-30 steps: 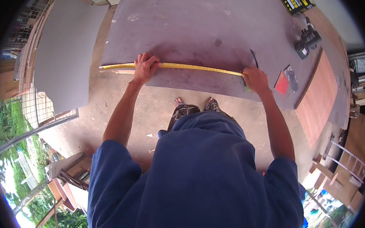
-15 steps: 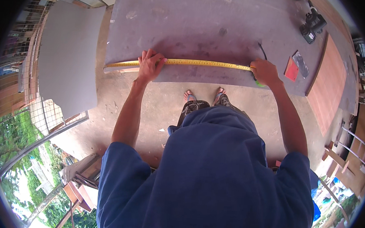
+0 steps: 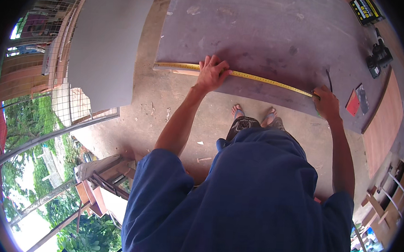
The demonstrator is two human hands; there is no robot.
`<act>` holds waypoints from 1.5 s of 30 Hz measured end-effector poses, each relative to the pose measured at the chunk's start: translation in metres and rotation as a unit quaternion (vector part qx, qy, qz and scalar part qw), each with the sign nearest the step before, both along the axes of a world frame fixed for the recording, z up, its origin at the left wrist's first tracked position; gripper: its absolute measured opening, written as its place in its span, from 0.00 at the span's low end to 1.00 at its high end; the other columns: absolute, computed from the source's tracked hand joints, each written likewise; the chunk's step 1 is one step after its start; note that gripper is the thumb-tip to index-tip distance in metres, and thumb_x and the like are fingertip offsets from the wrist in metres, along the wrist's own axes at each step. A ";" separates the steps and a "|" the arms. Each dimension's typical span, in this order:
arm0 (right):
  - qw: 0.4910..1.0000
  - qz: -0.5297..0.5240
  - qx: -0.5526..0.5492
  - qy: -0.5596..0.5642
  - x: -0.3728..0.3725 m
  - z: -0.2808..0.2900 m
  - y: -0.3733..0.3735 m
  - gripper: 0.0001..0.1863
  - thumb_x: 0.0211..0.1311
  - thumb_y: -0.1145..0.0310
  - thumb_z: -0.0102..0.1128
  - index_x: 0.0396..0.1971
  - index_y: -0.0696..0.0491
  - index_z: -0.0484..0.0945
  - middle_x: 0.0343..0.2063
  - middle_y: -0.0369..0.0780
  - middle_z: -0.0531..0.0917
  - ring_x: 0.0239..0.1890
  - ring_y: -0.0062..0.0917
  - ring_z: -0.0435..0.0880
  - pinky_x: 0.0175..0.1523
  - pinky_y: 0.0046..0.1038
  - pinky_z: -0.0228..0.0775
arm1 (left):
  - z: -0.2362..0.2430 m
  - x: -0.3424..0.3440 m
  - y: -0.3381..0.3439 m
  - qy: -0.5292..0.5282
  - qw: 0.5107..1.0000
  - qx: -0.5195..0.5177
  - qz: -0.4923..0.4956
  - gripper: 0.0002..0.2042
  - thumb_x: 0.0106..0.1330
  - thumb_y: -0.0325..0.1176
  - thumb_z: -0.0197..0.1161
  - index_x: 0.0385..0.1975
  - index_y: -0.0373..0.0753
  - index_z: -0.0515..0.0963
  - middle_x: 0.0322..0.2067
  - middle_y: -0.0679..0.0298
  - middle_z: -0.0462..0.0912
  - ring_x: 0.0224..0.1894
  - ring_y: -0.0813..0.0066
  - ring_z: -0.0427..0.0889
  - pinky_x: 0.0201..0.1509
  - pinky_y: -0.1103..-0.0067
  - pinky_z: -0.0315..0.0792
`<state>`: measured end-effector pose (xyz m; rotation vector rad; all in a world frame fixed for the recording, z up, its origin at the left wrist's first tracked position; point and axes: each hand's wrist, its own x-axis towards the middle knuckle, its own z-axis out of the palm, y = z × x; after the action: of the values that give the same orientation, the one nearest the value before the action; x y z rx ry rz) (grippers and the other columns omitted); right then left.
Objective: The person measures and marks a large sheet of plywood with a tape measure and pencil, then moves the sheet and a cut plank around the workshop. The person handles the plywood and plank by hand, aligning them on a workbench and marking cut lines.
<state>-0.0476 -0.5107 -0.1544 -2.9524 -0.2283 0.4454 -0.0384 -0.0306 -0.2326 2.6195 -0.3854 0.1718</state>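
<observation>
Long, narrow yellow measuring tape (image 3: 268,80) passes under left hand (image 3: 210,76), curled onto it, into right hand (image 3: 326,104), closed around its end.

The tape measure (image 3: 272,82) shows a long yellow blade with fine dark graduations, drawn out and stretched along the near edge of the grey-purple tabletop (image 3: 262,28); its left end sits at the near left corner; from there the blade runs rightward, almost level at first, then slanting down the view; a short stretch left of its middle is covered; the case, at the right, is mostly hidden.
</observation>
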 end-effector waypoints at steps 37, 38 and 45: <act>0.911 -0.069 0.397 -0.086 -0.051 -0.039 0.131 0.14 0.72 0.63 0.68 0.52 0.51 0.82 0.24 0.48 0.84 0.28 0.41 0.86 0.36 0.38 0.75 | -0.020 -0.002 -0.085 -0.059 0.985 -0.130 -0.100 0.10 0.63 0.31 0.74 0.44 0.48 0.92 0.39 0.67 0.85 0.44 0.61 0.80 0.49 0.65 0.74; 0.906 -0.052 0.406 -0.111 -0.048 -0.044 0.136 0.15 0.71 0.63 0.69 0.54 0.49 0.82 0.25 0.48 0.84 0.28 0.43 0.86 0.36 0.39 0.76 | -0.024 0.000 -0.085 -0.066 0.982 -0.143 -0.104 0.11 0.62 0.30 0.74 0.43 0.47 0.91 0.39 0.67 0.85 0.44 0.61 0.80 0.49 0.65 0.74; 0.942 -0.055 0.298 -0.144 -0.007 -0.067 0.180 0.08 0.68 0.63 0.69 0.43 0.48 0.82 0.34 0.48 0.89 0.39 0.52 0.88 0.41 0.51 0.79 | -0.010 -0.008 -0.089 -0.081 0.989 -0.093 -0.081 0.16 0.59 0.32 0.77 0.49 0.50 0.88 0.45 0.64 0.81 0.50 0.57 0.77 0.54 0.61 0.72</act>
<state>-0.0548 -0.3304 -0.2217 -2.3977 -0.1861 -0.0727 -0.0460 -0.1195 -0.2423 2.3850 -0.6048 0.3495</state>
